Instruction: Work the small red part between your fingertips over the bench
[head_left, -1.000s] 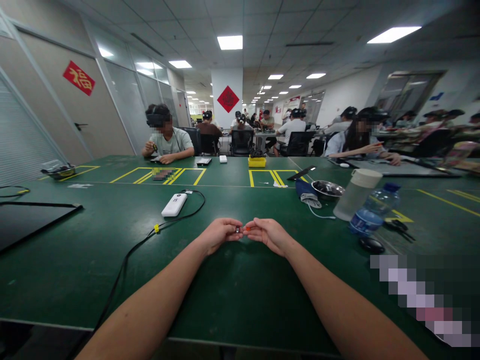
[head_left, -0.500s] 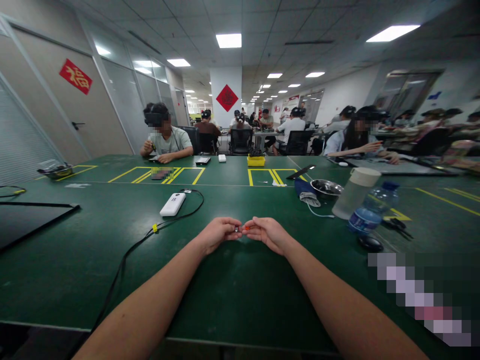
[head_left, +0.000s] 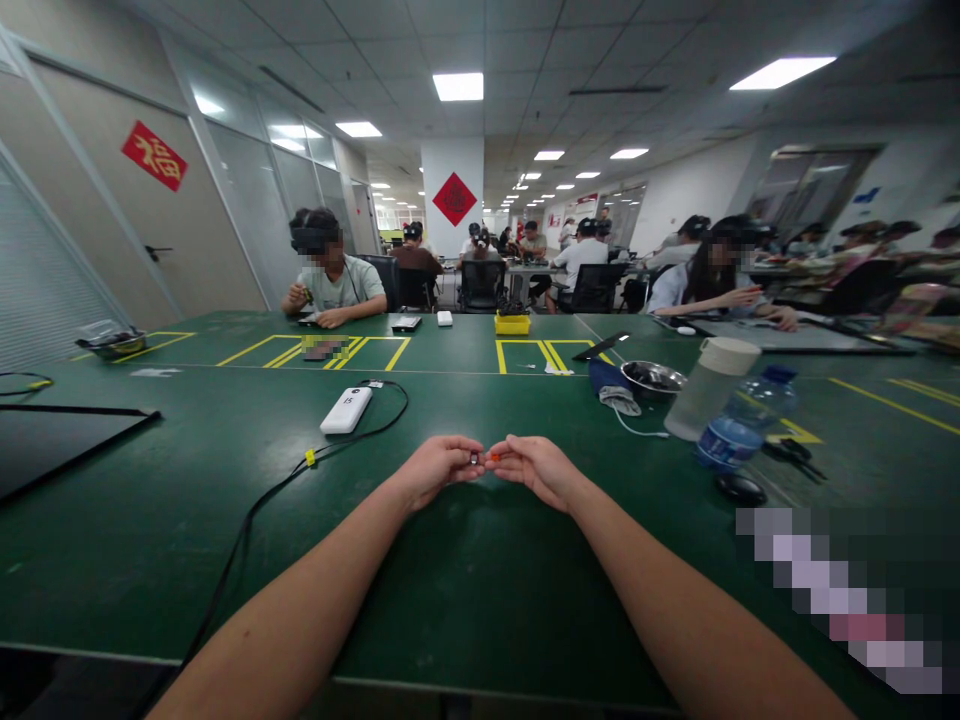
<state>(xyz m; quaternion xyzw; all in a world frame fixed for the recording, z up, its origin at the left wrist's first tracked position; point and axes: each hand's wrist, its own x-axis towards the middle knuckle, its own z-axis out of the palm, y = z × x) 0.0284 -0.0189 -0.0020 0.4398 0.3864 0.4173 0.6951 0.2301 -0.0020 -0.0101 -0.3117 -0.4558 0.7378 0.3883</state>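
My left hand (head_left: 444, 466) is closed in a pinch on a small dark piece with a shiny face (head_left: 474, 459), too tiny to name. Facing it, my right hand (head_left: 534, 468) pinches a small orange piece (head_left: 494, 457) whose kind I cannot make out. The fingertips of both hands nearly meet above the green table (head_left: 480, 600). Fingers cover most of both pieces.
A white power bank (head_left: 346, 410) with a black cable lies left of my hands. To the right are a steel bowl (head_left: 652, 377), a frosted bottle (head_left: 709, 395), a water bottle (head_left: 739, 425) and a black mouse (head_left: 740, 489). People sit across the table.
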